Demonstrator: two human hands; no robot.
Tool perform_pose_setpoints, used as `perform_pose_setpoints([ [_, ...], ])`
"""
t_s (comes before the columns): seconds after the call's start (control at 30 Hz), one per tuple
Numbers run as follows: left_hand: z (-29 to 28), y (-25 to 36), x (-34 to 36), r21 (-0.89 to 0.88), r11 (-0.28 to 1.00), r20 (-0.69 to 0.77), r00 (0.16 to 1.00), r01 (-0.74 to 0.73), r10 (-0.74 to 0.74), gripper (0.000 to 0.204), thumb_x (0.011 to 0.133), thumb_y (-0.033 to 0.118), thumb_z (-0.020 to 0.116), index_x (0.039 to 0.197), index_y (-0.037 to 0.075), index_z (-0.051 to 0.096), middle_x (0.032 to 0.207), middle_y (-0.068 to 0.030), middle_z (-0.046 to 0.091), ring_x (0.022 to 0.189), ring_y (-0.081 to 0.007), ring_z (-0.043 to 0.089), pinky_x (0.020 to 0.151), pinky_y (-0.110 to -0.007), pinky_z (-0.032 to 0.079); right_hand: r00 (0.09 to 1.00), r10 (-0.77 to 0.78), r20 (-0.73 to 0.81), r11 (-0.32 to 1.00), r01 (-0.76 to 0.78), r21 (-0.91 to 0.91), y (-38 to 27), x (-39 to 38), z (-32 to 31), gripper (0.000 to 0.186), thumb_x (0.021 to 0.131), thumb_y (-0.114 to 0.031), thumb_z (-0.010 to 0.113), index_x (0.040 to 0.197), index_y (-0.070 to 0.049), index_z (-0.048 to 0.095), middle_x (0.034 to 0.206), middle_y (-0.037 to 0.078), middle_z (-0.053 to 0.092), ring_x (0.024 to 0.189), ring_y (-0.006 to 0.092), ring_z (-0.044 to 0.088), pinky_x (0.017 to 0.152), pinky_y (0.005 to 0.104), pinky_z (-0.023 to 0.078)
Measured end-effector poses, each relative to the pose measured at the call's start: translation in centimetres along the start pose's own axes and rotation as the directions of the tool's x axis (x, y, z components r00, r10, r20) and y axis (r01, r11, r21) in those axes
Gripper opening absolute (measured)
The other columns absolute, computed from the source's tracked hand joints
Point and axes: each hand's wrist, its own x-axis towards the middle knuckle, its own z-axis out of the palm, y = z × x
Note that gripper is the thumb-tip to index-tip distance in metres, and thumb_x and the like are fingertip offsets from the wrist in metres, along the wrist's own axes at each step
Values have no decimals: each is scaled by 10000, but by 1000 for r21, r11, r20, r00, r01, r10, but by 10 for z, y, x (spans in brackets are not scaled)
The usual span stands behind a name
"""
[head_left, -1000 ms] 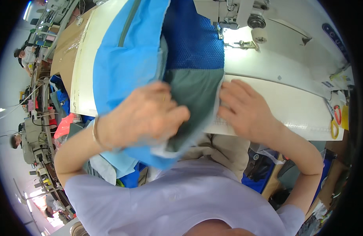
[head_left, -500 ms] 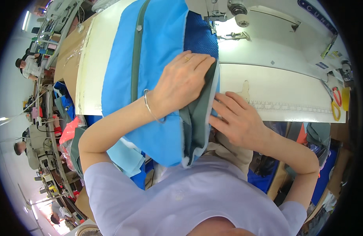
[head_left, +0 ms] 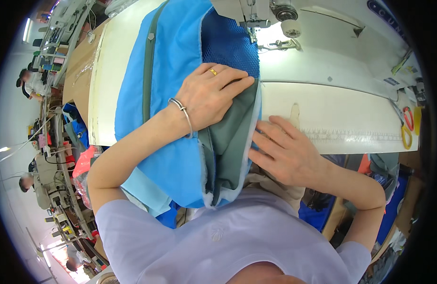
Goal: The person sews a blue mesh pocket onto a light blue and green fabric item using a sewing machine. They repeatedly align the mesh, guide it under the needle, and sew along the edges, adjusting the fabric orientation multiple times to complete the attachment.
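A large blue fabric bag piece point(head_left: 173, 61) lies across the sewing table, with a dark green zip strip point(head_left: 149, 71) along it. Its right side falls open on dark blue mesh point(head_left: 230, 47) and grey-green lining point(head_left: 235, 135) with a pale edge. My left hand point(head_left: 209, 92), wearing a ring and a bangle, bends over the bag, fingertips pressing where mesh meets lining; its thumb is hidden. My right hand point(head_left: 287, 151) rests by the lining's right edge, fingers spread and tips touching it. Beyond both hands, the sewing machine's needle and presser foot point(head_left: 252, 35) stand at the mesh's far edge.
A printed ruler scale point(head_left: 351, 136) runs along the white table point(head_left: 332, 104) at right. Scissors with red and yellow handles point(head_left: 407, 125) lie at its right end. Light blue cloth point(head_left: 150, 191) hangs below the bag. People and machines line the left side.
The bag's blue side and my left hand have shifted left, exposing more mesh and lining. The bag's lower end has come slightly nearer to me. My right hand has moved only a little.
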Motion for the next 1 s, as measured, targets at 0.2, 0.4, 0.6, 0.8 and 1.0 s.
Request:
perform_pose_setpoints([
  [0.2, 5, -4, 3, 40, 998, -34, 999, -38, 39, 443, 749, 1, 692, 1186, 63, 725, 1162, -57, 698, 974, -231, 702, 858, -379, 584, 998, -31, 51, 999, 31, 11, 5, 1, -7, 268, 855, -169, 624, 1069, -21, 690, 1173, 161, 654, 1145, 311, 600, 1038, 475, 481],
  [0.4, 7, -13, 9, 42, 997, -69, 996, -61, 64, 420, 740, 19, 692, 1154, 78, 737, 1130, -42, 707, 964, -220, 713, 816, -361, 604, 994, -67, 86, 998, 67, 4, 17, 5, -10, 284, 848, -171, 629, 1084, -24, 690, 1181, 141, 652, 1146, 307, 594, 1045, 481, 478],
  [0.6, 12, -35, 19, 83, 995, -31, 998, -54, 57, 399, 752, 30, 691, 1135, 127, 745, 1112, -9, 705, 921, -209, 706, 749, -342, 596, 996, -48, 75, 999, 47, 17, 37, 17, -10, 297, 821, -144, 650, 1096, -37, 693, 1190, 123, 655, 1168, 292, 589, 1065, 479, 470],
  [0.8, 17, -67, 31, 120, 989, -21, 996, -83, 86, 441, 794, 41, 695, 1211, 182, 720, 1163, 11, 694, 954, -208, 705, 756, -350, 601, 998, 27, 58, 999, -26, -18, 55, 21, -4, 301, 824, -118, 658, 1116, -54, 697, 1236, 96, 657, 1223, 284, 582, 1087, 476, 463],
  [1.0, 12, -73, 34, 121, 989, 51, 996, -81, 75, 464, 821, 46, 682, 1259, 197, 702, 1210, -3, 688, 996, -221, 700, 787, -367, 604, 998, 66, 25, 998, -65, -6, 56, 22, -2, 279, 837, -95, 663, 1109, -46, 700, 1259, 104, 648, 1255, 298, 569, 1090, 474, 458],
])
